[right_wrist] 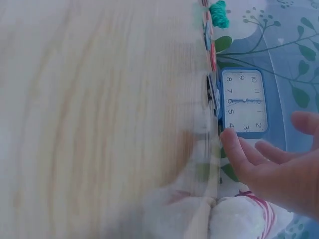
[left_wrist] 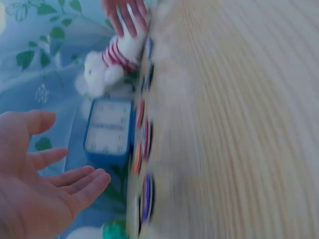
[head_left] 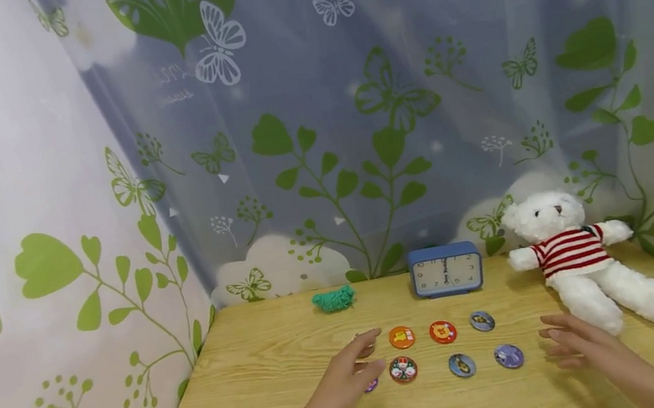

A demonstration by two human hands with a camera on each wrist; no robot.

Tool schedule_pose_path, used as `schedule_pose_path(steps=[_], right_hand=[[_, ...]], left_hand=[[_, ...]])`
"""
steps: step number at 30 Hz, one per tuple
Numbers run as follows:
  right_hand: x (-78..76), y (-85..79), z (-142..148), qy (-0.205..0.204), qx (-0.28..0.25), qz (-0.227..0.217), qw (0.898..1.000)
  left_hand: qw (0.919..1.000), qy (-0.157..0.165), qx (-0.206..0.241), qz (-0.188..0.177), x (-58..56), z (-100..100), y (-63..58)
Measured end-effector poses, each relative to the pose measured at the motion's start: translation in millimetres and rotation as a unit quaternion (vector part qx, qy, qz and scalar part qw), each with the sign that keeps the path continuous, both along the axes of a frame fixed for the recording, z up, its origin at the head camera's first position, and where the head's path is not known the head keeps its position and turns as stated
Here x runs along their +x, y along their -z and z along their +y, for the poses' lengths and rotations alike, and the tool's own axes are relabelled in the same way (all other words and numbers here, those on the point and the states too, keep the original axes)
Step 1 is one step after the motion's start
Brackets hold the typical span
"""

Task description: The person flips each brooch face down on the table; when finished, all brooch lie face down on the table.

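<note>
Several round pin badges lie on the table in two rough rows. The back row shows an orange badge [head_left: 401,337], a red badge [head_left: 443,332] and a grey-blue badge [head_left: 481,321]. In the front row are a red-rimmed badge [head_left: 403,369], another blue badge [head_left: 462,365] and a purple badge [head_left: 508,356]. My left hand [head_left: 346,381] hovers at the left end with loosely spread fingers, partly covering two more badges. To the right of the rows, my right hand [head_left: 588,345] holds nothing, its fingers extended and apart.
A blue desk clock [head_left: 446,270] stands behind the badges. Left of it sits a bundle of green yarn [head_left: 333,299]. A white teddy bear [head_left: 572,253] in a striped shirt leans at the back right, close to my right hand. Patterned curtains [head_left: 316,129] surround the wooden table [head_left: 249,361].
</note>
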State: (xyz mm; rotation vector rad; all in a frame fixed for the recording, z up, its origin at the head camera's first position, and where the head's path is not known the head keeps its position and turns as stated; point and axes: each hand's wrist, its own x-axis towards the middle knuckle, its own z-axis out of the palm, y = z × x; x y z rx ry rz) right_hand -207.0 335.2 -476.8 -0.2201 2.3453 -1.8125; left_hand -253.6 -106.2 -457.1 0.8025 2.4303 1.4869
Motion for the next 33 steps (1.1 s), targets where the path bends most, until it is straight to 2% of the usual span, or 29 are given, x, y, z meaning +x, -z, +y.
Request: schedule_pose_path(steps=[4,9,17,23,26,29,33], right_hand=[[-1.7,5.1,2,-0.004,-0.043,-0.006,0.999],[-4.9,0.2,-3,0.027,-0.011,-0.026,0.999],[-7.1,1.1,-13,0.018,-0.03,-0.028,0.999],[-9.2,5.7,-18,0.02,-0.028,-0.063,0.997],[-11.2,5.5,-21,0.045,-0.01,-0.082,0.996],[-12.8,4.8,-26,0.067,0.015,-0.089,0.994],[-14.5,4.0,-31,0.076,0.03,-0.091,0.993]], left_hand=[[0.9988,-0.012,0.027,-0.039,6.3,28,-3.1],[0.9953,-0.008,0.063,-0.072,8.6,60,-1.8],[0.9882,-0.002,0.101,-0.116,9.0,104,15.3],[0.9817,-0.005,0.122,-0.146,19.3,138,22.1],[0.9745,-0.008,0.14,-0.175,22.7,153,23.9],[0.9688,-0.031,0.143,-0.2,24.1,166,24.7],[0.9677,-0.078,0.133,-0.2,26.1,181,25.0]])
